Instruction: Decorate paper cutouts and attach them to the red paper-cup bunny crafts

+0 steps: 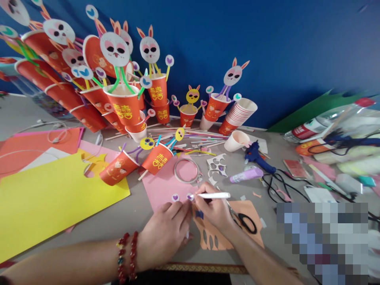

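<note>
My right hand [216, 211] is closed around a white pen [215, 195], its tip pointing left. That tip meets a small white paper disc [190, 196] with a purple heart on it. My left hand [166, 229] has its fingers bent and close together, with the fingertips at the disc's lower edge, steadying it. Just left of it, a second heart disc [175, 197] lies on the pink paper [152, 194]. Beneath my right hand are an orange sheet with cut-out holes [249, 209] and black-handled scissors [247, 223], partly covered.
Red paper cups [127, 113] with rabbit-faced figures stand along the blue wall. Two cups [120, 168] are tipped over nearer me. A tape ring [175, 170], purple glue stick [246, 175] and blue glue gun [258, 156] lie ahead. Yellow card [59, 198] spreads at left.
</note>
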A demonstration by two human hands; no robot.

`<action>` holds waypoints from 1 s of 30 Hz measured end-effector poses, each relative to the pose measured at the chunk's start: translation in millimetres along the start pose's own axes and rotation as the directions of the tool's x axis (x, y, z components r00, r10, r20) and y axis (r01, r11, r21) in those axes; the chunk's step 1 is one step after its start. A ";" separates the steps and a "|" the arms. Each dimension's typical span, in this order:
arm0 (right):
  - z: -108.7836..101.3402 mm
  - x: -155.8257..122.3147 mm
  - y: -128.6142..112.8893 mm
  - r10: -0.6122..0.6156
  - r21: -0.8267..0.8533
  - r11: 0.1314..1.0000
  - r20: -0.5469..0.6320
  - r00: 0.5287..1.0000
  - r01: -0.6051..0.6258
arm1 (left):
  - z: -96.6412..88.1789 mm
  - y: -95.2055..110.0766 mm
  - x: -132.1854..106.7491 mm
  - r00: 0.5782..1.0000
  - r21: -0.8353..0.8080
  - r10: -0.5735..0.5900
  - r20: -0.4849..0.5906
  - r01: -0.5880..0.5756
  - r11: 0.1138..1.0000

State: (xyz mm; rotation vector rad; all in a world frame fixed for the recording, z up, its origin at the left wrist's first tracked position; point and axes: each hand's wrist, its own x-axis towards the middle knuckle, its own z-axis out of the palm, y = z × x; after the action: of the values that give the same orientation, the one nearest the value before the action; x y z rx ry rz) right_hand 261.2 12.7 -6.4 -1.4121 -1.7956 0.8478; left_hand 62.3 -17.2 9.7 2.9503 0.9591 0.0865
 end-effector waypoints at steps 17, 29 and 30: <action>0.3 0.0 0.9 -0.009 0.011 1.000 -0.014 1.000 0.009 | -0.2 0.5 0.2 1.000 0.005 -0.005 -0.004 0.005 1.000; -0.5 -0.1 -1.1 -0.002 -0.010 1.000 0.014 1.000 0.002 | -1.1 0.8 0.2 1.000 0.001 -0.006 0.011 0.006 1.000; -0.2 0.0 -1.0 0.001 -0.012 1.000 0.016 1.000 0.000 | -1.3 0.9 0.0 1.000 0.000 -0.006 0.011 0.006 1.000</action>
State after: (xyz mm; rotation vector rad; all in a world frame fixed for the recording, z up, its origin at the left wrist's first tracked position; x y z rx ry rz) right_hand 260.8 12.5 -5.5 -1.4172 -1.8151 0.8519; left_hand 62.7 -17.9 11.1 2.9448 0.9667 0.0694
